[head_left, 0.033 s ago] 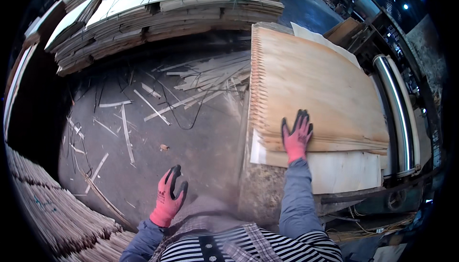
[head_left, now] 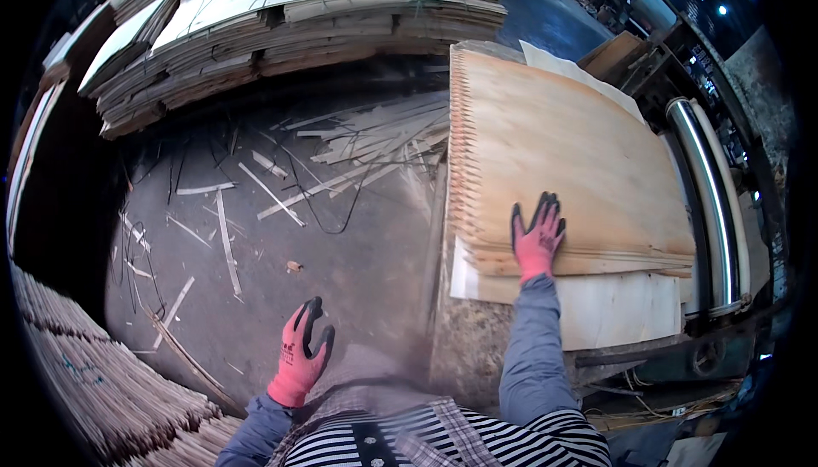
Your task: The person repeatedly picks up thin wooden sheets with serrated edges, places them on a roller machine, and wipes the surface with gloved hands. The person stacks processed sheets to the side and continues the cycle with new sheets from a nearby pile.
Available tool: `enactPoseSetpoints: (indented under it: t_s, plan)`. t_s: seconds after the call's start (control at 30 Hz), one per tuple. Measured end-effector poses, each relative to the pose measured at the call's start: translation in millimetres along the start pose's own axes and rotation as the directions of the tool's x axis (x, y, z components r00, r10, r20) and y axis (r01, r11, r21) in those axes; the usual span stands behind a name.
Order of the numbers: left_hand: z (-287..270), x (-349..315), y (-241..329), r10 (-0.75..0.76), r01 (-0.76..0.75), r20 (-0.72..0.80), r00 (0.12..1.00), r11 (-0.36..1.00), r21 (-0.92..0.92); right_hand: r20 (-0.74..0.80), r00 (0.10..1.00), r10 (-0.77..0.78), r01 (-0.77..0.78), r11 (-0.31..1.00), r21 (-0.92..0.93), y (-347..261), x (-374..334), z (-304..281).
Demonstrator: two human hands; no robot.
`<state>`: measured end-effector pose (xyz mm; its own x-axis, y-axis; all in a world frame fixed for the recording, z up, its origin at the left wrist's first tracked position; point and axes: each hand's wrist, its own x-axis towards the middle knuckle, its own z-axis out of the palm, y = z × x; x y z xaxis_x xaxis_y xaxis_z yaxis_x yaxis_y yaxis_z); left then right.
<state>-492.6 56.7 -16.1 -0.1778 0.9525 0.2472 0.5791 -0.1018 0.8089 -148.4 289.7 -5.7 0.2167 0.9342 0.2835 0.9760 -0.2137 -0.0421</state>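
Observation:
My right hand (head_left: 537, 237), in a pink glove with dark fingertips, rests with fingers spread on the near part of a stack of thin brown wood veneer sheets (head_left: 562, 143). The left edges of these sheets are fanned out in a jagged row. Beneath them a paler veneer sheet (head_left: 613, 305) sticks out toward me. Over the floor, left of the worktable (head_left: 469, 339), hangs my left hand (head_left: 301, 354) in a matching glove. Its fingers are apart and curved, with nothing in them.
A shiny metal roller (head_left: 705, 203) stands along the table's right side. Tall veneer piles (head_left: 281, 32) fill the far left, and another stack (head_left: 111, 373) sits at the near left. Wood strips (head_left: 228, 241) and a dark loop of cord (head_left: 332, 228) lie on the concrete floor.
My right hand has shifted slightly to the right on the brown veneer. My left hand has hardly moved.

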Motion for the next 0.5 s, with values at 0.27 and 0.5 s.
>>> enactPoseSetpoints:
  t_s: [0.27,0.5]
  plan:
    - [-1,130,-86,-0.045,0.093,0.274,0.961,0.982,-0.165,0.244,0.948,0.206,-0.167,0.971,-0.171,-37,66,52]
    - [19,340,-131,0.132,-0.116,0.419,0.898,0.991,-0.062,0.316,0.903,0.292,-0.254,0.955,-0.155,-78,134,56]
